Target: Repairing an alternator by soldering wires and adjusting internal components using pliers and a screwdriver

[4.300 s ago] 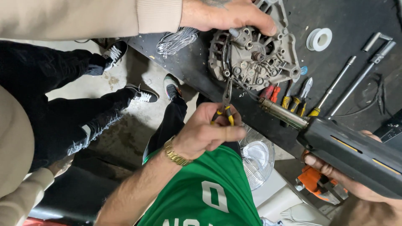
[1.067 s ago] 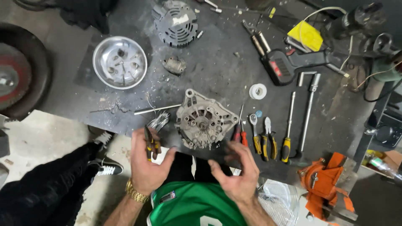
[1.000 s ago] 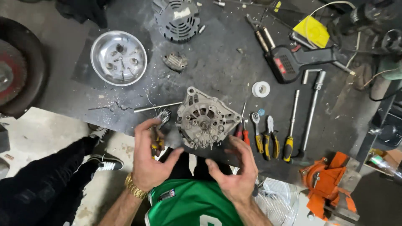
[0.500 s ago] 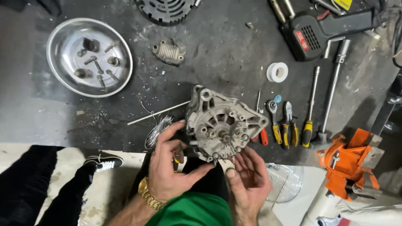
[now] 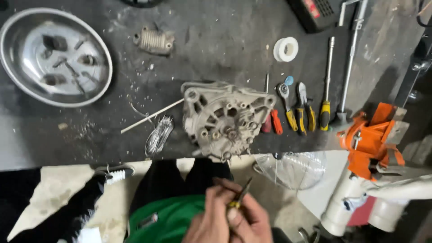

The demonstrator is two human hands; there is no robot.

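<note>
Yellow-handled pliers (image 5: 239,200) sit low in the view, gripped where both hands meet over the person's lap, below the table edge. Left hand (image 5: 211,220) and right hand (image 5: 252,222) are pressed together, fingers closed around the tool's handles; the dark jaws point up toward the table (image 5: 216,49). Whether anything is pinched in the jaws, I cannot tell.

Just above, the grey cast alternator housing (image 5: 225,119) lies flat at the table's near edge, untouched, bolts and terminals upward. A coil of thin wire (image 5: 158,136) and a pale rod (image 5: 150,117) lie left of it. To its right lies a row of hand tools (image 5: 297,108), with a roll of white tape (image 5: 286,49) beyond. A steel bowl (image 5: 15,76) far left holds loose small parts, so the teardown looks partly done; the housing itself seems still assembled.
</note>
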